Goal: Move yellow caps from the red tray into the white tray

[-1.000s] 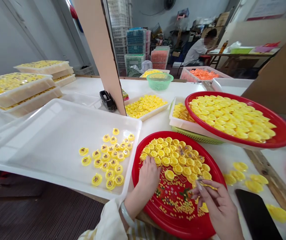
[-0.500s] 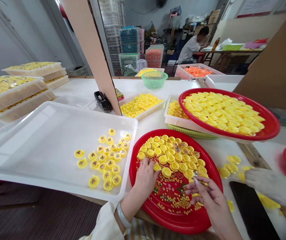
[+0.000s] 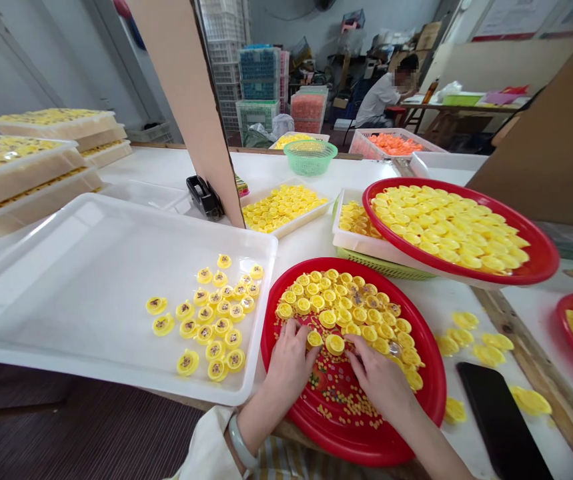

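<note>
My left hand (image 3: 291, 357) rests on a red floral plate (image 3: 429, 393), fingers spread beside a yellow plastic cap (image 3: 315, 338). My right hand (image 3: 379, 380) lies over the heap of yellow caps (image 3: 346, 313) on the same plate, close to my left. Small yellow bits (image 3: 336, 393) are scattered on the plate under my hands. To the left, a white plastic tray (image 3: 81, 280) holds a loose group of yellow caps (image 3: 213, 320), each with a dark mark. A pale bangle (image 3: 240, 443) circles my left wrist.
A large red plate of yellow pieces (image 3: 531, 267) stands at right, over a white tray. Loose yellow pieces (image 3: 486, 353) and a black phone (image 3: 499, 427) lie on the table. Stacked trays (image 3: 31, 160), a cardboard divider (image 3: 191, 100) and a seated person (image 3: 381, 100) are farther off.
My right hand has moved left and down onto the caps, next to my left hand. Another person's hand, seen at the right half a second ago, is gone.
</note>
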`<state>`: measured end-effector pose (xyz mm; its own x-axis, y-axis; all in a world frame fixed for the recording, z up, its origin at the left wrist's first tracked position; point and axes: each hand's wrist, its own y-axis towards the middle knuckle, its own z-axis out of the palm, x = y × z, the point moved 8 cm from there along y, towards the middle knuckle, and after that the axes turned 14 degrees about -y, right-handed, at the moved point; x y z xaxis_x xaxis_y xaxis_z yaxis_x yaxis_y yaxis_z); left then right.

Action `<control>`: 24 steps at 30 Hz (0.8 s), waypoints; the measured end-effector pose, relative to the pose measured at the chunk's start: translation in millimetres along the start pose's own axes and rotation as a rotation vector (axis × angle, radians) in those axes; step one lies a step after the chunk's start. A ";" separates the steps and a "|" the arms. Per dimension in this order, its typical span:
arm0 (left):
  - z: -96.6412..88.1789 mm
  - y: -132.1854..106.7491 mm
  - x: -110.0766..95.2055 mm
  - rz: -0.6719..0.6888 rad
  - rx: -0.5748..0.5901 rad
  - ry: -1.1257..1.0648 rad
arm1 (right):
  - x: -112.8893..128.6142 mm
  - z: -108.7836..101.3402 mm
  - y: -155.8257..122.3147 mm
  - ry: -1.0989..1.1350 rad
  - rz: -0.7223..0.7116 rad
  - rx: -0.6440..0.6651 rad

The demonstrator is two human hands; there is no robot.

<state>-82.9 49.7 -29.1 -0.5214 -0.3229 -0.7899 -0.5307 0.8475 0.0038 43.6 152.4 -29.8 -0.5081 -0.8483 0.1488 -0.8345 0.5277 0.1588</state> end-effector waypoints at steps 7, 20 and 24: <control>-13.1 -3.4 -4.7 0.039 -0.061 -0.089 | 6.2 -22.2 -30.7 -0.157 -0.146 -0.110; -22.8 -17.7 0.1 -0.020 -0.078 -0.144 | 84.0 21.0 8.8 -0.671 -0.151 0.199; -22.0 -18.4 1.4 -0.040 -0.051 -0.156 | 73.6 23.9 0.2 -0.688 -0.146 0.229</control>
<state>-88.6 24.4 -16.8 -0.3911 -0.2829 -0.8758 -0.5838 0.8119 -0.0016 0.9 89.0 -42.1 -0.3449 -0.7841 -0.5160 -0.8890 0.4492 -0.0883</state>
